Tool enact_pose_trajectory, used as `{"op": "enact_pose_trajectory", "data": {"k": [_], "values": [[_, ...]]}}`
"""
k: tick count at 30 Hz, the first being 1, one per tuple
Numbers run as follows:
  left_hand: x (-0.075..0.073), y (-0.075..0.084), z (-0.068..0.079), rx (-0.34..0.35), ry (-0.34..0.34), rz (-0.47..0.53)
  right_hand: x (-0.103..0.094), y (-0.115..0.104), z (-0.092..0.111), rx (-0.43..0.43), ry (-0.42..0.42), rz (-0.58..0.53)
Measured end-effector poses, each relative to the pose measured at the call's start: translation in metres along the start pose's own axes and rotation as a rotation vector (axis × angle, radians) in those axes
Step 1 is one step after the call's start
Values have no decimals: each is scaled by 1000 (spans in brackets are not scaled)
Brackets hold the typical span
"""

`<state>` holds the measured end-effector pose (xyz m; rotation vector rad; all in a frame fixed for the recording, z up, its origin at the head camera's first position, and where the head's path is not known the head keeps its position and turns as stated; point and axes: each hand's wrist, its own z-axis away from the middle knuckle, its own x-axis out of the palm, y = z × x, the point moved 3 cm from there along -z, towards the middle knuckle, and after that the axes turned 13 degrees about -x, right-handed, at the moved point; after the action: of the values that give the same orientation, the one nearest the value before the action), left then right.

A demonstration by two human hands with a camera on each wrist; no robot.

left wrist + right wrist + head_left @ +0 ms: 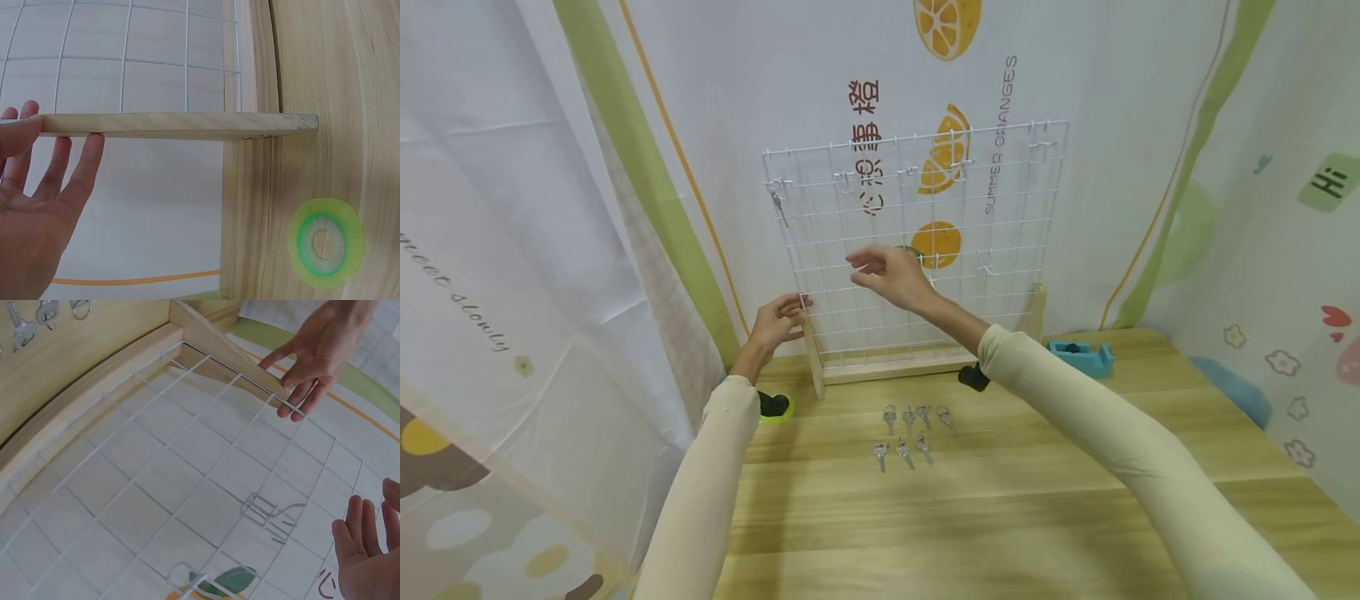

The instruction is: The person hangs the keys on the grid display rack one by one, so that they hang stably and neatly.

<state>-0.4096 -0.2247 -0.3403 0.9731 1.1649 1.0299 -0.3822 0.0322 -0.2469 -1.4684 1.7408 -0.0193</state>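
A white wire grid point(916, 138) stands upright in a wooden base point(895, 367). My left hand point(775, 323) grips the upper part of the base's left wooden upright point(169, 122), thumb on one side and fingers on the other in the left wrist view. In front of the grid's middle is my right hand point(895, 275), its fingers loosely bent with nothing between them. One key point(778, 207) hangs from a hook at the grid's upper left. Several keys with small rings point(903, 452) lie in two rows on the table before the base.
More white hooks point(962, 164) are fixed across the grid. A blue tape dispenser point(1081, 358) sits right of the base. Black objects lie near both ends, the left one on a yellow-green tape roll point(325, 244). Printed curtains point(1225, 250) enclose the wooden table point(1000, 517).
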Motion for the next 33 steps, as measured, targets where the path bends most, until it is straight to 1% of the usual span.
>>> {"op": "enact_pose_trajectory", "data": {"k": [5, 8, 14, 18, 23, 30, 33], "values": [[-1, 12, 11, -9, -17, 5, 7, 6, 17, 3, -45, -21], [-1, 16, 17, -14, -19, 1, 12, 12, 28, 15, -68, -37], [2, 19, 19, -13, -31, 0, 19, 30, 52, 36, -95, -39], [3, 18, 18, -20, -31, -1, 25, 40, 67, 37, -118, -24], [2, 16, 15, -24, -26, -1, 34, 52, 83, 63, -138, -32], [-2, -2, -4, -17, -12, 14, 49, 68, 104, 77, -162, 0], [-2, -5, -7, -3, -1, 9, 57, 77, 112, 62, -170, 17]]}}
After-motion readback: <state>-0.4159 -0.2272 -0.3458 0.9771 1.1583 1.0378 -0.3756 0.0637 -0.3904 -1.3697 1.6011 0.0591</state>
